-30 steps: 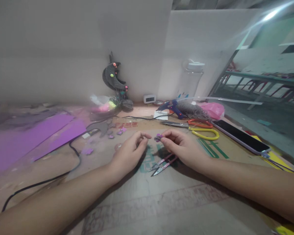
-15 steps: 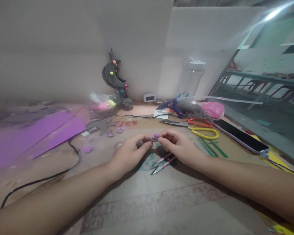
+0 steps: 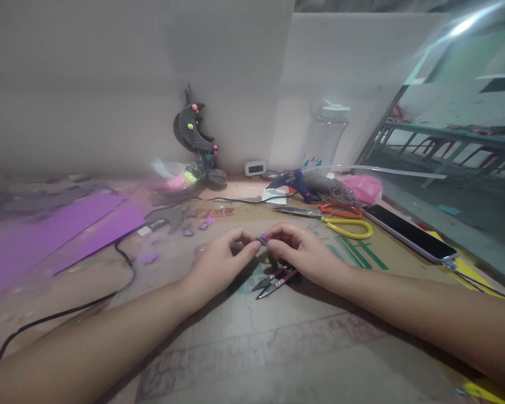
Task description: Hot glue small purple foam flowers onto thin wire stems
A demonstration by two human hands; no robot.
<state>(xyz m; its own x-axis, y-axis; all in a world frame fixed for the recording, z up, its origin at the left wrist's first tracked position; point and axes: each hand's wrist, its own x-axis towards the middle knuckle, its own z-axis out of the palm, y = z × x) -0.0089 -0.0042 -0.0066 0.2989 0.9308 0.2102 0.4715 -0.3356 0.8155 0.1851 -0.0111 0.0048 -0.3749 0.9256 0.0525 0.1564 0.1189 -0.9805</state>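
Note:
My left hand [image 3: 219, 262] and my right hand [image 3: 302, 251] meet above the cardboard work surface [image 3: 278, 336]. Both pinch one small purple foam piece [image 3: 264, 239] between thumb and fingertips. Just below and between the hands lie small thread snips [image 3: 273, 281] with pink handles, flat on the cardboard. Both forearms rest low over the surface.
Purple foam sheets [image 3: 59, 230] lie at the left with small purple cut-outs [image 3: 202, 224] nearby. A black cable [image 3: 122, 264] crosses the left side. Orange and yellow scissors [image 3: 345, 220], a blue glue gun [image 3: 292, 180], a phone [image 3: 408, 231], a clear bottle [image 3: 326, 137] and a dark moon-shaped ornament [image 3: 191, 129] stand behind.
My left hand has closed in on the purple piece that the right hand alone held a second ago. Both hands now pinch it, slightly lower and to the left.

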